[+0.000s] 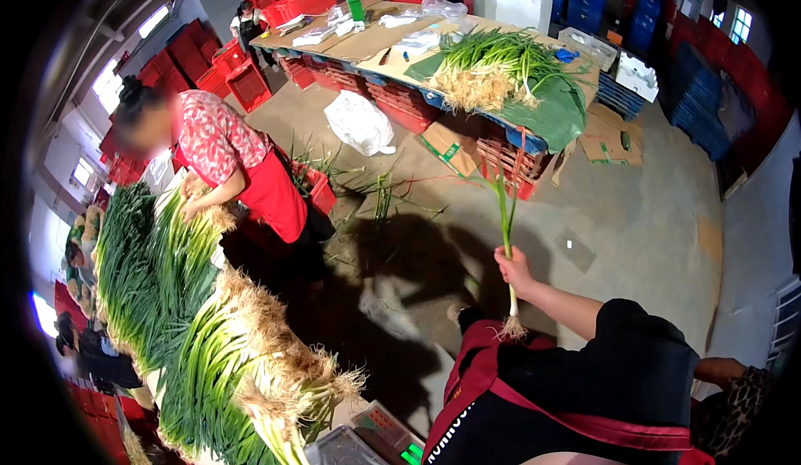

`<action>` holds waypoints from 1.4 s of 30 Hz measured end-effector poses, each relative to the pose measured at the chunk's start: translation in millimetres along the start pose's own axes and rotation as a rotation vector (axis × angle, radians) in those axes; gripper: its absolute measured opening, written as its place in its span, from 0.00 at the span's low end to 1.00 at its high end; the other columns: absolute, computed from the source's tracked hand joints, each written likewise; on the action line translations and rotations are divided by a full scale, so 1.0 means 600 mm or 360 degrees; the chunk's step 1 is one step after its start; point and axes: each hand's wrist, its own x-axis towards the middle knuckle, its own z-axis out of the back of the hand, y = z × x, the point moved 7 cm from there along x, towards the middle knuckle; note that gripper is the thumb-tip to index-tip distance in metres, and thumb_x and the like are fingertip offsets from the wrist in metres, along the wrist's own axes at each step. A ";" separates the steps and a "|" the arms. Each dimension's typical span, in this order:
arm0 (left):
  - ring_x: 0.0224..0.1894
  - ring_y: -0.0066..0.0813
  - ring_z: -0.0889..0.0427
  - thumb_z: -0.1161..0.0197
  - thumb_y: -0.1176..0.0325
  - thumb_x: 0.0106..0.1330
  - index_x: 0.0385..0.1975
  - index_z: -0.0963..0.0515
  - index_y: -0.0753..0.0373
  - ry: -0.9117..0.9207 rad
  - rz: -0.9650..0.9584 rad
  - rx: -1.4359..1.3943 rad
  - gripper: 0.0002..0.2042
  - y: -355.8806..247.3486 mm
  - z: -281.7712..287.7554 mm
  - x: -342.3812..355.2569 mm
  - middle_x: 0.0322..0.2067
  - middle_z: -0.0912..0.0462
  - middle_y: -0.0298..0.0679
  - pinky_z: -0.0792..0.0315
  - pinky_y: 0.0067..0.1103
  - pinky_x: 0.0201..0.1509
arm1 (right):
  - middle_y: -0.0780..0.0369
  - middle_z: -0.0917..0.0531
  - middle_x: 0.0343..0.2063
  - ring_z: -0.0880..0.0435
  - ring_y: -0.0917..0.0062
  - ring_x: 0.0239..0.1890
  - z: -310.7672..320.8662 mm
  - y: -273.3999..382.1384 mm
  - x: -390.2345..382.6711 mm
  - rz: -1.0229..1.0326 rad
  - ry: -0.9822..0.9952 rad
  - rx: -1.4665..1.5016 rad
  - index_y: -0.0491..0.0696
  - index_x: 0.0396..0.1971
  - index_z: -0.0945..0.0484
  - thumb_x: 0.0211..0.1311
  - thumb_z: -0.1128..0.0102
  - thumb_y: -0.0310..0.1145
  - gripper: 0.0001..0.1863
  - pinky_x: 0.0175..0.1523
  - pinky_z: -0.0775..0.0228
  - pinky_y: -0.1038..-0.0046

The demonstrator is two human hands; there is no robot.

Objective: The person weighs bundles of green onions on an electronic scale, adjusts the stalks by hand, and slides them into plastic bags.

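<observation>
My right hand (515,272) is closed around the stalk of a single green onion (507,231). The onion stands nearly upright, its green leaves up and its white end with shaggy roots (511,327) hanging down by my red apron (477,356). My left hand is not in view. To the left, a long table carries heaps of green onions (225,348), their pale roots toward the aisle. Near its close end is a scale (390,433) with a lit green display.
A co-worker (242,165) in a red apron bends over the onion table. Across the aisle, a bench (375,52) bears another onion pile (492,69). Loose leaves, a white bag (359,123) and cardboard (613,135) lie on the floor. Blue crates (705,102) stand far right.
</observation>
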 end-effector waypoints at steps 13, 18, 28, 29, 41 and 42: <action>0.30 0.47 0.22 0.43 0.76 0.37 0.56 0.42 0.65 -0.0711 -0.1174 -0.0344 0.37 -0.560 0.207 0.006 0.32 0.23 0.53 0.26 0.36 0.36 | 0.51 0.36 0.52 0.36 0.69 0.55 0.028 0.599 0.486 0.1016 -0.0437 0.0362 0.42 0.60 0.51 0.55 0.44 0.44 0.39 0.58 0.45 0.69; 0.32 0.54 0.22 0.40 0.75 0.35 0.54 0.39 0.63 -0.0811 -0.1341 -0.0591 0.36 -0.808 0.184 0.021 0.32 0.22 0.53 0.28 0.36 0.39 | 0.55 0.35 0.54 0.38 0.71 0.58 -0.049 0.604 0.532 0.1570 -0.0039 0.0153 0.43 0.59 0.47 0.57 0.46 0.32 0.31 0.62 0.49 0.71; 0.26 0.47 0.21 0.34 0.69 0.39 0.59 0.55 0.71 -0.0352 -0.1140 -0.0651 0.46 -1.053 0.047 0.104 0.25 0.22 0.49 0.26 0.32 0.30 | 0.58 0.43 0.59 0.42 0.70 0.59 -0.328 0.369 0.240 0.0652 0.1814 0.0591 0.53 0.65 0.63 0.48 0.41 0.23 0.48 0.60 0.46 0.66; 0.25 0.46 0.21 0.34 0.69 0.39 0.59 0.56 0.73 -0.0350 -0.1149 -0.0652 0.47 -1.063 0.030 0.105 0.25 0.22 0.50 0.27 0.31 0.29 | 0.58 0.45 0.60 0.44 0.71 0.61 -0.351 0.371 0.247 0.0523 0.1794 0.0724 0.52 0.64 0.64 0.47 0.39 0.25 0.50 0.61 0.48 0.65; 0.53 0.47 0.31 0.32 0.66 0.41 0.59 0.51 0.71 -0.0555 -0.1264 -0.0695 0.45 -0.879 -0.032 -0.022 0.52 0.34 0.54 0.37 0.34 0.55 | 0.56 0.31 0.51 0.33 0.66 0.55 -0.412 0.252 0.191 -0.0477 0.2130 0.0615 0.42 0.50 0.36 0.60 0.53 0.30 0.19 0.61 0.46 0.62; 0.53 0.47 0.31 0.32 0.66 0.41 0.59 0.51 0.71 -0.0590 -0.1122 -0.0648 0.45 -0.835 -0.030 -0.035 0.52 0.34 0.54 0.37 0.34 0.55 | 0.56 0.30 0.49 0.32 0.66 0.54 -0.423 0.248 0.228 -0.0151 0.2177 0.0578 0.42 0.49 0.36 0.60 0.52 0.30 0.18 0.61 0.45 0.62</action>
